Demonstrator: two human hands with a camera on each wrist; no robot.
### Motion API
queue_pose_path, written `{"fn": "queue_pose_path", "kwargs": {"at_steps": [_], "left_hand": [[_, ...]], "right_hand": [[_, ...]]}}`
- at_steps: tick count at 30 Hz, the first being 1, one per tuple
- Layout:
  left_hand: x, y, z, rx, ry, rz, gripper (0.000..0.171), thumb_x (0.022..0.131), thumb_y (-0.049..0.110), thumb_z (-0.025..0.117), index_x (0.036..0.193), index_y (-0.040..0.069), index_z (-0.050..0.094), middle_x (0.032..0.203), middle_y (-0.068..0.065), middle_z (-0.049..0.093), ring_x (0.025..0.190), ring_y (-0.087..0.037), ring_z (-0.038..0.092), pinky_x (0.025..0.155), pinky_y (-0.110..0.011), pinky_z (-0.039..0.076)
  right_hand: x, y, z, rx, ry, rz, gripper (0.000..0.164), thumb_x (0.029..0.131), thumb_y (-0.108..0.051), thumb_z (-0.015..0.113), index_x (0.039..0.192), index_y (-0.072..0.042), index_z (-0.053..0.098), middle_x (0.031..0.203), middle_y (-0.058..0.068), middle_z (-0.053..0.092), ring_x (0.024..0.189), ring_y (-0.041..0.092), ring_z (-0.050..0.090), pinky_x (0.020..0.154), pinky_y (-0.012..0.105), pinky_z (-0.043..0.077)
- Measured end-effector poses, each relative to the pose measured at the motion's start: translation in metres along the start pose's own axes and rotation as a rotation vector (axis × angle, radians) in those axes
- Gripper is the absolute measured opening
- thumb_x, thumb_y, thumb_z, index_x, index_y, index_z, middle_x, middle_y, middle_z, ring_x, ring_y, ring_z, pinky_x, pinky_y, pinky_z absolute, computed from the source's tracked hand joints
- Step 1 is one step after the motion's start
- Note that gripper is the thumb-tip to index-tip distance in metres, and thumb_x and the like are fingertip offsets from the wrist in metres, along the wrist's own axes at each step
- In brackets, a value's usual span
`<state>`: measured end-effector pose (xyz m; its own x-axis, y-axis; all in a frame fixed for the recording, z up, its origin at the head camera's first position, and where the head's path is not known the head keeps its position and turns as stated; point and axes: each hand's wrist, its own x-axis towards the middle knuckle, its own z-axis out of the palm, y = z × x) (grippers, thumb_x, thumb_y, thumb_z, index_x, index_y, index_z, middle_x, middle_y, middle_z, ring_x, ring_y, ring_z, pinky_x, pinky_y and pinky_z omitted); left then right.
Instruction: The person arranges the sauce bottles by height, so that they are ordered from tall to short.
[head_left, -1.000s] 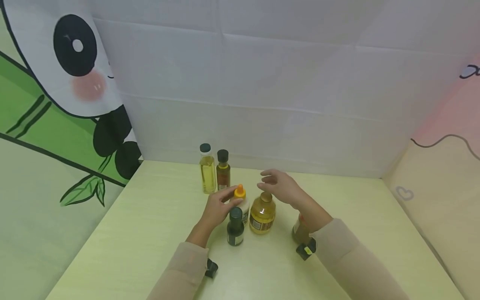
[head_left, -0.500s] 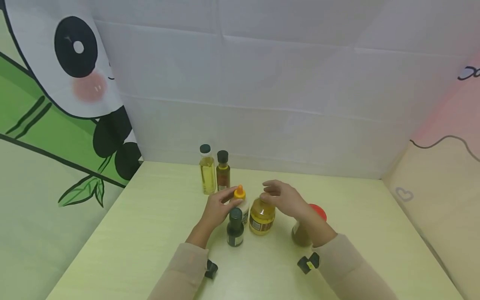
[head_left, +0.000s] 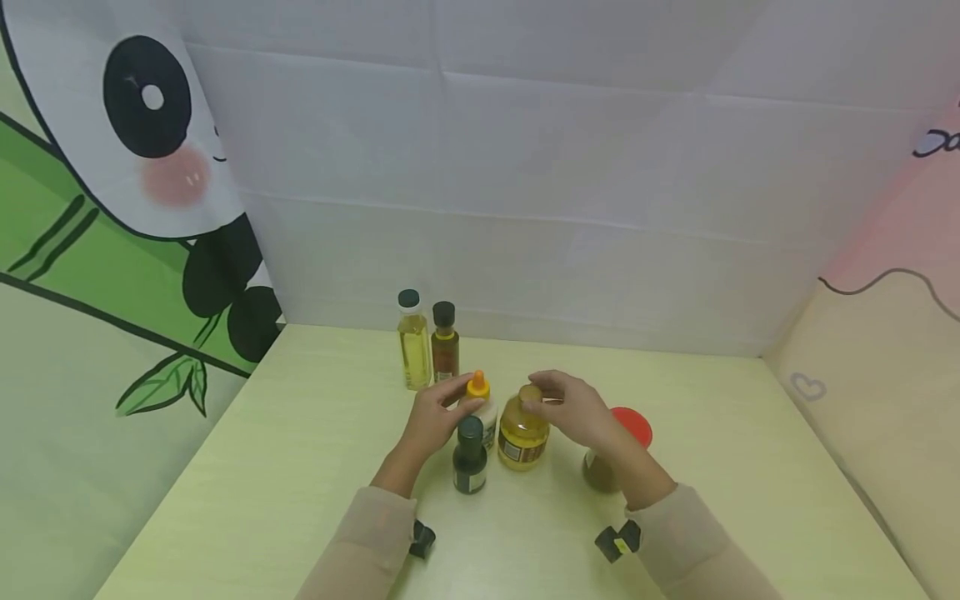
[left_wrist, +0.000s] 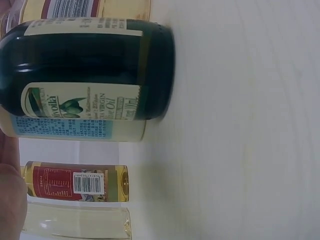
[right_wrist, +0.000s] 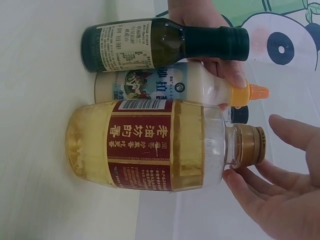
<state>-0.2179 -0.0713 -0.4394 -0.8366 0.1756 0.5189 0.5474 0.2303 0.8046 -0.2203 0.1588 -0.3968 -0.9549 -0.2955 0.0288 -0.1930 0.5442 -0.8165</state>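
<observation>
My left hand [head_left: 435, 417] holds a white salad dressing squeeze bottle [head_left: 487, 417] near its yellow cap, finger and thumb to either side. Just in front stands a small dark green olive oil bottle [head_left: 470, 467], whose label shows in the left wrist view. To the right is a bigger cooking oil bottle [head_left: 522, 437] with a gold cap and red label, upright on the table. Around its neck my right hand [head_left: 577, 412] is spread; in the right wrist view its fingertips [right_wrist: 234, 179] are right at the neck, the thumb apart from the cap [right_wrist: 251, 145].
A tall clear bottle of yellow oil [head_left: 415, 350] and a slim brown-red bottle with a black cap [head_left: 446, 352] stand behind the left hand. A red-lidded jar [head_left: 632, 425] is partly hidden by the right forearm. The pale table [head_left: 300, 442] meets a white cloth backdrop [head_left: 525, 275].
My right hand has come down and toward me, from above the cooking oil bottle to around its cap and neck. The jar's red lid now shows. My left hand has stayed in place.
</observation>
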Motion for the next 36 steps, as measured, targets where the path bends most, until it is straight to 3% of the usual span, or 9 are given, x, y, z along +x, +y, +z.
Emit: {"fn": "queue_pose_path", "kwargs": {"at_steps": [25, 30, 36], "left_hand": [[0.001, 0.0, -0.001, 0.007, -0.006, -0.003, 0.036, 0.084, -0.004, 0.072, 0.118, -0.013, 0.062, 0.114, -0.027, 0.064, 0.106, -0.041, 0.062, 0.093, -0.049, 0.049], [0.001, 0.002, -0.003, 0.01, -0.024, -0.043, 0.036, 0.085, -0.002, 0.072, 0.119, -0.013, 0.062, 0.114, -0.026, 0.064, 0.108, -0.04, 0.062, 0.095, -0.047, 0.049], [0.004, 0.0, -0.005, -0.036, -0.037, -0.141, 0.038, 0.085, -0.003, 0.072, 0.12, -0.012, 0.061, 0.117, -0.026, 0.064, 0.111, -0.041, 0.06, 0.098, -0.05, 0.046]], "right_hand": [[0.001, 0.017, 0.018, 0.134, 0.139, 0.022, 0.047, 0.085, -0.018, 0.078, 0.127, -0.005, 0.062, 0.121, 0.011, 0.064, 0.106, 0.029, 0.064, 0.087, 0.04, 0.055], [0.001, 0.019, 0.022, 0.11, 0.171, 0.007, 0.042, 0.085, -0.018, 0.078, 0.123, -0.005, 0.064, 0.117, 0.008, 0.065, 0.103, 0.026, 0.064, 0.087, 0.038, 0.055], [0.0, 0.019, 0.023, 0.097, 0.185, -0.02, 0.039, 0.086, -0.019, 0.077, 0.12, -0.004, 0.065, 0.115, 0.008, 0.066, 0.104, 0.026, 0.063, 0.088, 0.039, 0.054]]}}
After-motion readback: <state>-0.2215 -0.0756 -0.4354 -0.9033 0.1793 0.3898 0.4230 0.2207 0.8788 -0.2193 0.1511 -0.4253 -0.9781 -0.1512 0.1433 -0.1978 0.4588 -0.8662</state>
